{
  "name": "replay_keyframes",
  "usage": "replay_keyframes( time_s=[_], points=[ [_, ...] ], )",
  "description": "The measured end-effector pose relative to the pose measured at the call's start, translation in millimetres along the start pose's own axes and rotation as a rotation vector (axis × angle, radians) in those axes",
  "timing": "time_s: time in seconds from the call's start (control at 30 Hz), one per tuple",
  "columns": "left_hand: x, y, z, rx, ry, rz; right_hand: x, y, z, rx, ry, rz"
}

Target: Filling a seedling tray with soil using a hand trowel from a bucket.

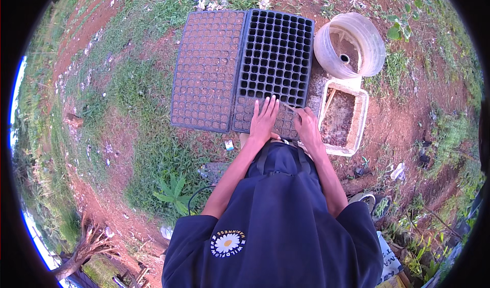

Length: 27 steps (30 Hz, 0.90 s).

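Two black plastic seedling trays lie side by side on the ground. The cells of the left seedling tray (208,71) hold brown soil. In the right seedling tray (277,54) the far rows show dark, hollow cells, and the near rows hold soil. My left hand (264,120) rests over those near rows, fingers extended and pointing away from me. At the tray's near right edge, my right hand (307,124) has its fingers curled around a thin stick (288,106), whose tip points left over the cells.
Right of the trays stand a translucent plastic tub (369,46) with a small round object inside and a pale rectangular basin (361,115) holding soil and a stick. A small packet (229,145) lies on the grass. Bottom left is a tree stump (84,249).
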<state>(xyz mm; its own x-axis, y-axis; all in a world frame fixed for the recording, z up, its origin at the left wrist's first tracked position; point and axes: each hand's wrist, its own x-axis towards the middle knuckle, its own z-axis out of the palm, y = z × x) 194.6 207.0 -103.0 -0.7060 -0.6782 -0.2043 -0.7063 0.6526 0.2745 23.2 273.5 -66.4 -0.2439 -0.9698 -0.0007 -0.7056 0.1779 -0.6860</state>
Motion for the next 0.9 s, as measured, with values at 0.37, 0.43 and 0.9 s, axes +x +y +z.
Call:
replay_keyframes(
  time_s=[0.37, 0.43, 0.9],
  points=[
    [0.6, -1.2, 3.9, -0.017, 0.018, 0.002, -0.1, 1.1, 2.5, 0.026, -0.022, 0.022],
    [0.2, -1.6, 4.9, -0.014, 0.018, 0.001, 1.7, -1.3, -0.1, 0.054, 0.004, 0.022],
    [-0.4, -1.1, 0.6, -0.01, 0.006, -0.002, 1.5, -5.9, -2.9, 0.137, 0.002, 0.059]
  ],
)
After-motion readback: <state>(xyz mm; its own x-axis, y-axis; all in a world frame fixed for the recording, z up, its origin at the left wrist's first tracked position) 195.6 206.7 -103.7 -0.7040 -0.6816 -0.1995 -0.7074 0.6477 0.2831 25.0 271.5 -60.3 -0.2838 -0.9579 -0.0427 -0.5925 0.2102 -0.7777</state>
